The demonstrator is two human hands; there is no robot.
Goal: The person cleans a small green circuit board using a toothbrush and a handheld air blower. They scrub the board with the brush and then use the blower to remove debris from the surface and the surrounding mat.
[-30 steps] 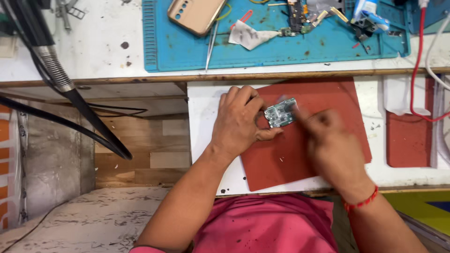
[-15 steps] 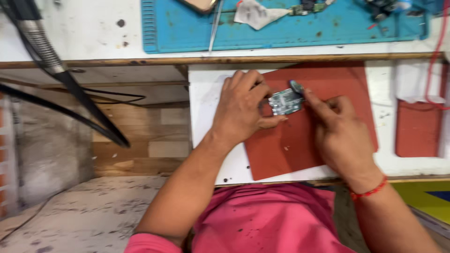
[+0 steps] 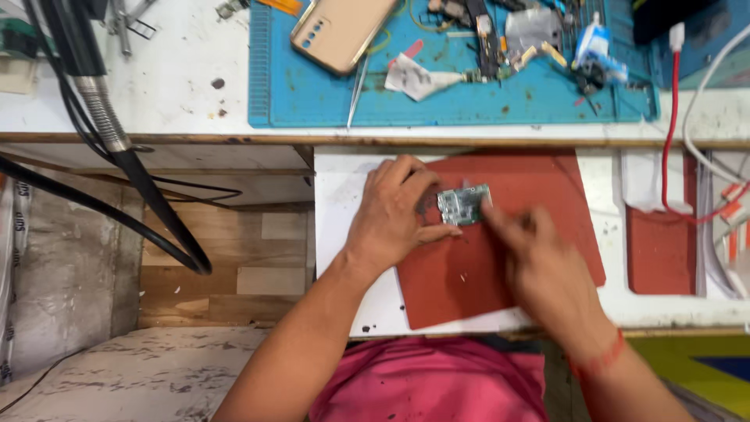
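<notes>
A small green-grey circuit board lies on a red-brown mat on a white pull-out shelf. My left hand pins the board down, fingers over its left edge and thumb under it. My right hand, blurred by motion, reaches the board's right edge with its fingertips pinched; whether it holds a small tool I cannot tell. A red thread band circles my right wrist.
A blue work mat on the bench above holds a gold phone back, tweezers, a crumpled wipe and several small parts. Black hoses hang at left. A red cable drops at right beside another red pad.
The view has shifted slightly. My right hand has kept moving at the board's right edge and is blurred. My left hand has stayed on the board.
</notes>
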